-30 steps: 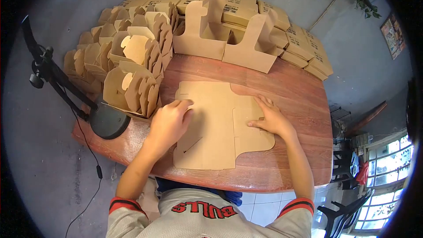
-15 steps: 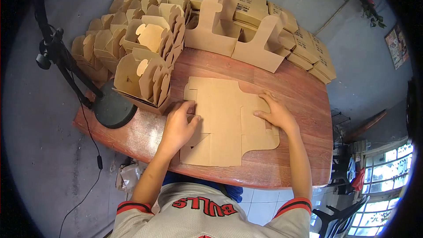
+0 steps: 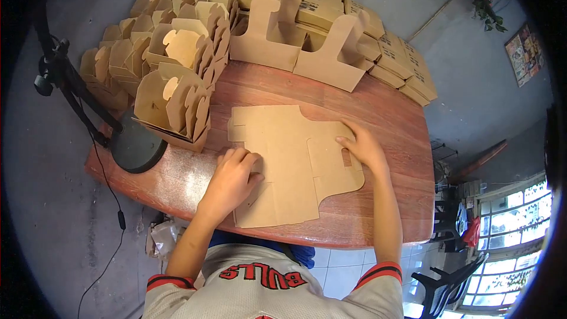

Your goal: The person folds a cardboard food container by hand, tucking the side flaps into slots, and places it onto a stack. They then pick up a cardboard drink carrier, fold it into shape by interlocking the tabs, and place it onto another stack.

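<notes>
A flat, die-cut cardboard box blank (image 3: pixel 283 168) lies on the table in front of me, with creases, side flaps and a handle slot near its right edge. My left hand (image 3: pixel 229 178) is closed on its left edge, the fingers curled and the thumb over the board. At the upper right edge my right hand (image 3: pixel 365 146) grips the blank beside the slot, thumb on top; some of its fingertips are hidden.
Folded open carriers (image 3: pixel 174 112) are nested in rows at the left. Two handled carriers (image 3: pixel 331 62) stand at the back, before stacked printed boxes (image 3: pixel 322 5). A black lamp stand base (image 3: pixel 137 149) sits at the table's (image 3: pixel 401 201) left edge.
The blank has turned slightly in my hands. My right hand has slid to its right edge, uncovering the handle slot. The whole view has shifted a little.
</notes>
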Available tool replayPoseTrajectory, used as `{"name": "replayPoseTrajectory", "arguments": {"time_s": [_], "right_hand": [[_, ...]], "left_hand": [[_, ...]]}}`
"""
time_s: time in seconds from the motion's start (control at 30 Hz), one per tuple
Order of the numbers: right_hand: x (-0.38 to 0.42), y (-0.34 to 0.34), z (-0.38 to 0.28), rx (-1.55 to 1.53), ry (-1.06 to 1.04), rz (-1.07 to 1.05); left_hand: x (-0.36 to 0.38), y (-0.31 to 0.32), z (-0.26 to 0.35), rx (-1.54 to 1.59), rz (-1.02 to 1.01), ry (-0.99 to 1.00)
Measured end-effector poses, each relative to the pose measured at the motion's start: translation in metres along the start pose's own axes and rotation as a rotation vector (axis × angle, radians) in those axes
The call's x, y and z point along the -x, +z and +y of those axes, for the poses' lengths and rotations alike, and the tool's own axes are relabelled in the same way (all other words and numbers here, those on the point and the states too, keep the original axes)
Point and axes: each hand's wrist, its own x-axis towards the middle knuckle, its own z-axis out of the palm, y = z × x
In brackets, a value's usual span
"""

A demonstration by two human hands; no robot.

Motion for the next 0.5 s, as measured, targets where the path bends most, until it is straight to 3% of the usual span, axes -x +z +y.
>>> {"name": "replayPoseTrajectory", "arguments": {"time_s": [0.13,0.33,0.5], "right_hand": [[0.017,-0.032,-0.027,0.029,0.299,-0.099],[0.019,-0.022,-0.031,0.179,0.341,-0.024],[0.025,-0.019,-0.040,0.266,0.226,0.197]], "left_hand": [[0.002,0.001,-0.006,0.070,0.029,0.024],[0.003,0.005,-0.008,0.104,0.067,0.021],[0.004,0.004,-0.008,0.174,0.167,0.031]]}}
